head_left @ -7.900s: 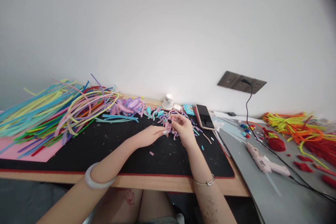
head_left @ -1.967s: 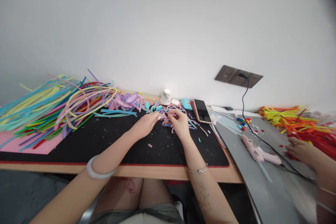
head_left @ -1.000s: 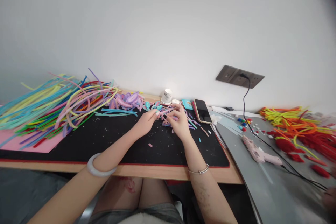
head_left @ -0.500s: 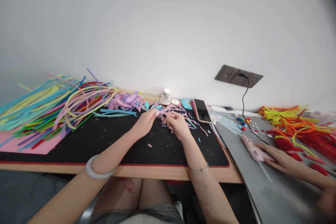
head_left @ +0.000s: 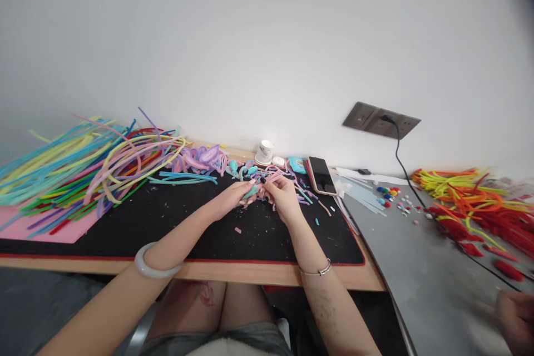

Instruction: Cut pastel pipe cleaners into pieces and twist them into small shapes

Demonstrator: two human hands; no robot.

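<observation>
My left hand [head_left: 232,198] and my right hand [head_left: 282,198] meet over the black mat [head_left: 175,228], both pinched on short chenille stem pieces [head_left: 257,188], pink and teal. The fingers of both hands are closed round these pieces. Just beyond my fingertips lies a heap of small bent stems [head_left: 287,178] in pink, purple and teal. A pale bangle sits on my left wrist and a thin silver one on my right.
A big pile of long coloured stems [head_left: 83,164] covers the left of the mat. A phone [head_left: 321,174], a small white cup [head_left: 265,151] and a wall socket [head_left: 380,120] lie behind. Orange and red stems [head_left: 475,200] sit right. Another person's hand [head_left: 515,320] shows at the lower right.
The pink glue gun that lay on the grey sheet is gone from it; the other person's hand has drawn back to the lower right corner. My hands have shifted slightly towards me.
</observation>
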